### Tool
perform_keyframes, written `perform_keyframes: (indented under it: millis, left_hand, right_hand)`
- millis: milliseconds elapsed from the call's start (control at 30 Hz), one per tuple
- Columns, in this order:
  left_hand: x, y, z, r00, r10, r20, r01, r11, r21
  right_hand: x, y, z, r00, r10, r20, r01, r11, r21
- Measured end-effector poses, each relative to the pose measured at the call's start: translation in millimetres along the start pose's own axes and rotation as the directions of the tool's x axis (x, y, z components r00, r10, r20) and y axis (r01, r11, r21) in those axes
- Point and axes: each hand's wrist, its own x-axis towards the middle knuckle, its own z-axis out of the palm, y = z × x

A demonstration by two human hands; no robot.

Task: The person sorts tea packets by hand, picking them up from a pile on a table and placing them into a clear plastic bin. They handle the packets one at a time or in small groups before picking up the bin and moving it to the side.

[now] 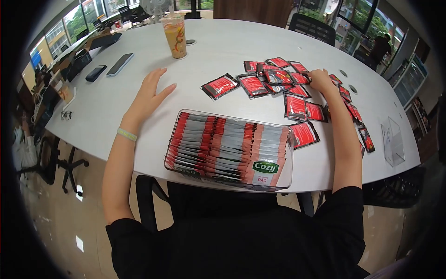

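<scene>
My left hand [154, 92] hovers over the white table with thumb and fingers apart, holding nothing. At the right side of a loose pile of red and black sachets [278, 76], my right hand [321, 81] has its fingers curled together; whatever lies between them is hidden. One sachet [220, 86] sits apart at the pile's left edge. Between my arms stands a clear plastic box [290, 160] filled with upright rows of tea sachets [227, 144] in red, grey and pink. A front sachet reads "Cozy". More red sachets [353, 113] lie beyond my right forearm.
A cup with an orange drink [175, 37] stands at the back of the white table [218, 46]. Two phones [120, 64] lie at the left, near a pair of glasses [66, 115]. On the right is a clear acrylic holder [394, 142]. A person [382, 46] is in the right background.
</scene>
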Motion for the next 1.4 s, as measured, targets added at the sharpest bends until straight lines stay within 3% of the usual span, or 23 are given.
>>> perform_keyframes:
  millis: [133,200,233,333,400,533,600,633,700,800,933,1000,1067,1133,1200,1267,1333,1400]
  left_hand:
    - [-7,-11,4,0.995,-0.094,0.036,0.093,0.995,0.046]
    - [-12,-12,2,0.956,-0.212,0.204,0.219,0.976,-0.011]
    - [-13,-12,3,0.954,-0.223,0.201,0.227,0.974,0.002]
    - [-14,-13,8,0.96,-0.226,0.168,0.212,0.973,0.093]
    - [-13,-18,10,0.959,-0.244,0.143,0.243,0.97,0.024]
    - [-14,-18,8,0.953,-0.288,0.097,0.286,0.958,0.035]
    - [-15,-17,8,0.953,-0.289,0.093,0.293,0.955,-0.034]
    - [-15,-17,8,0.95,-0.297,0.092,0.301,0.953,-0.027]
    - [-15,-19,9,0.953,-0.289,0.089,0.293,0.955,-0.036]
    - [-15,-21,10,0.96,-0.267,0.085,0.269,0.963,-0.003]
    - [-15,-24,11,0.965,-0.245,0.093,0.24,0.969,0.059]
    - [-16,-24,11,0.964,-0.248,0.096,0.246,0.969,0.033]
    - [-18,-30,12,0.975,-0.206,0.08,0.202,0.978,0.054]
    - [-14,-33,12,0.988,-0.138,0.064,0.134,0.989,0.062]
    - [-11,-33,10,0.975,-0.21,0.071,0.203,0.974,0.1]
    - [0,-32,9,0.976,-0.202,0.076,0.193,0.975,0.114]
    - [12,-31,6,0.957,-0.263,0.119,0.228,0.942,0.246]
    - [18,-25,9,0.97,-0.212,0.118,0.167,0.936,0.309]
  right_hand:
    - [4,1,7,0.995,-0.099,-0.033,0.097,0.994,-0.051]
    - [5,2,8,0.982,-0.108,-0.158,0.101,0.994,-0.05]
    - [9,1,4,0.98,-0.116,-0.164,0.111,0.993,-0.04]
    - [5,7,-20,0.99,-0.059,-0.131,0.068,0.995,0.069]
    - [6,9,-49,0.979,-0.048,-0.198,0.105,0.952,0.287]
    - [-7,-4,-116,0.973,-0.097,-0.21,0.189,0.858,0.477]
    - [-18,-12,-137,0.968,-0.16,-0.192,0.25,0.574,0.78]
    - [-27,-19,-149,0.967,-0.167,-0.194,0.256,0.567,0.783]
    - [-50,-36,-172,0.925,-0.25,-0.288,0.338,0.186,0.923]
    - [-84,-58,-201,0.877,-0.34,-0.34,0.383,0.068,0.921]
    - [-123,-90,-215,0.808,-0.454,-0.375,0.458,0.083,0.885]
    - [-138,-108,-217,0.679,-0.603,-0.419,0.628,0.182,0.757]
    - [-150,-128,-208,0.596,-0.628,-0.5,0.723,0.15,0.674]
    - [-157,-140,-209,0.6,-0.666,-0.444,0.701,0.17,0.693]
    - [-162,-144,-211,0.521,-0.83,-0.201,0.744,0.325,0.584]
    - [-165,-144,-205,0.574,-0.803,-0.163,0.706,0.384,0.595]
    - [-160,-140,-200,0.626,-0.707,-0.331,0.718,0.355,0.599]
    - [-142,-121,-195,0.784,-0.492,-0.377,0.58,0.366,0.728]
